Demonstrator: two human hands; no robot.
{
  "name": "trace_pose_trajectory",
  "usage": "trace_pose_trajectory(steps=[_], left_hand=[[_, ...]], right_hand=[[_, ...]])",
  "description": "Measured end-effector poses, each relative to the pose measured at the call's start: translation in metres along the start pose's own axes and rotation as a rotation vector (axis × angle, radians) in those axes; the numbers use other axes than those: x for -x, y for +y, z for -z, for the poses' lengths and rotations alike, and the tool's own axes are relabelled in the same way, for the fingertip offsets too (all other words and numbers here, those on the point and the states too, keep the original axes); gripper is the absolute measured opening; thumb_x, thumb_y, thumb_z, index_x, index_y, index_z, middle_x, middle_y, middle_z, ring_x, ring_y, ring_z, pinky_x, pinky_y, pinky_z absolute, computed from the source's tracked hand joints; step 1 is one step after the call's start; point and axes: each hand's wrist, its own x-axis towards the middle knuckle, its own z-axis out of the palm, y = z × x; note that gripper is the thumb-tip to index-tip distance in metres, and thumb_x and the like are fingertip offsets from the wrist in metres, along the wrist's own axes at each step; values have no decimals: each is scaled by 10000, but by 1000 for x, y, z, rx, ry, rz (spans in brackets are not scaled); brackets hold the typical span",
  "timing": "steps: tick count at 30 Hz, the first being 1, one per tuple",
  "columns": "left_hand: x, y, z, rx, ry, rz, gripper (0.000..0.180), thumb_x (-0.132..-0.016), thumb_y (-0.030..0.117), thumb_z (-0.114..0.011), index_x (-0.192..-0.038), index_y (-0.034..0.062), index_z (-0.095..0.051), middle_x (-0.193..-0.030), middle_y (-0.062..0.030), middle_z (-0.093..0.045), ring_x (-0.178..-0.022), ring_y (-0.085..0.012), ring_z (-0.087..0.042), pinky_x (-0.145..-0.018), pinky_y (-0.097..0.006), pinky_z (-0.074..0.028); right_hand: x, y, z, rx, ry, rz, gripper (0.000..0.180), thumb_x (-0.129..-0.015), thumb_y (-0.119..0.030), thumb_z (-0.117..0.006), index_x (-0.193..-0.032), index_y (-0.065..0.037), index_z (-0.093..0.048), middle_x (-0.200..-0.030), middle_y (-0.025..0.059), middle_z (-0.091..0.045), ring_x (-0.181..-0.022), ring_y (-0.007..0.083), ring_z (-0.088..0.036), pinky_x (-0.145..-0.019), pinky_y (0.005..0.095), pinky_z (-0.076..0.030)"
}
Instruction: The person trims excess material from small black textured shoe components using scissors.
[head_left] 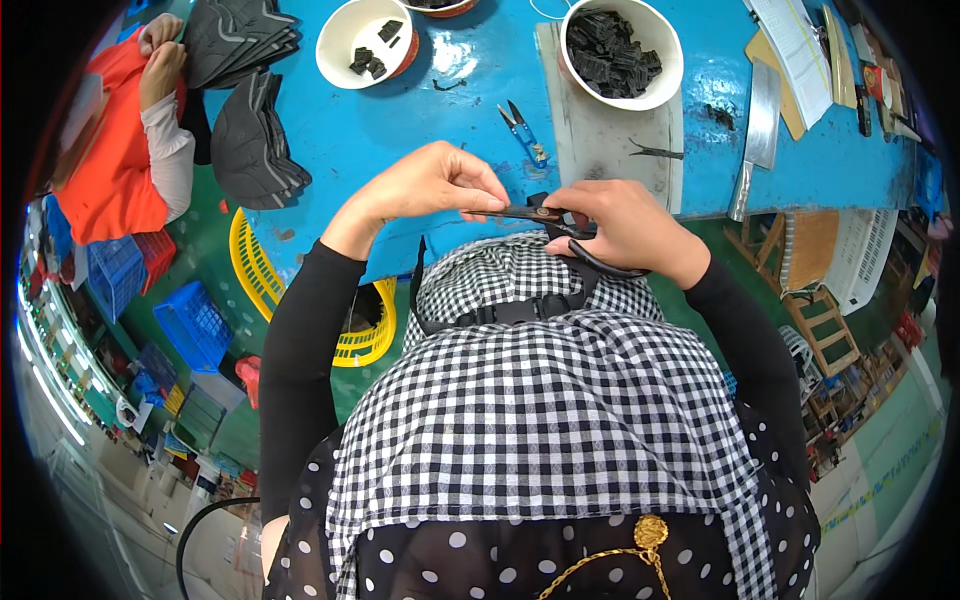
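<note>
- Your left hand (440, 185) pinches one end of a small flat black strap piece (530, 211), thumb and fingertips closed on it, just above your checked apron (540, 400).
- Your right hand (615, 225) grips the other end of the same piece, fingers curled shut; a thin black cord (605, 268) loops out below that palm.
- The step looks like fitting or threading the strap piece; the next move likely calls for a steady pinch and fine alignment at the small round fitting in its middle.
- Beyond your hands lies a bright blue worktable (400, 120), with small thread snips (522, 127) near them.
- Farther back stand a white bowl of black parts (620, 50) on a grey mat and a second white bowl (365, 42), nearly empty.
- Stacks of dark fabric pieces (250, 130) sit at the left.
- A co-worker in an orange top (115, 150) sits at the far left.
- Below, blue crates (190, 325) and a yellow basket (255, 270) rest on a green floor.
</note>
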Motion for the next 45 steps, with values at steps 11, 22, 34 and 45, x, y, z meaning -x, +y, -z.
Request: trace_pose_trajectory(steps=[11,22,34,45], left_hand=[[-20,-62,12,-555,641,-140,156,-728,82,-615,-877,51,-646,-823,-109,-644,-734,-193,-623,-651,-277,-474],[-24,-34,10,-1372,764,-191,125,-659,82,-672,-777,60,-640,-556,-59,-555,-605,-230,-569,-604,-301,-430],[-115,81,7,-1275,767,-655,150,-625,127,-695,-737,70,-614,-725,-34,-522,-756,-210,-515,-666,-329,-383],[-138,87,1,-1196,714,-660,216,-643,146,-685,-830,87,-595,-811,-45,-559,-779,-249,-533,-685,-344,-406]], right_hand=[[32,33,9,-127,-74,-225,383,-702,-358,-653,-929,-59,-580,-638,105,-556,-608,270,-540,-540,354,-406],[56,44,8,-233,9,-332,401,-696,-349,-666,-943,-48,-572,-600,91,-520,-579,261,-527,-525,334,-397],[79,55,4,-292,121,-329,378,-705,-289,-672,-961,-34,-559,-671,118,-553,-595,248,-536,-551,319,-417],[91,65,4,-286,183,-334,392,-717,-346,-648,-952,-44,-562,-655,120,-562,-620,292,-560,-555,348,-427]])
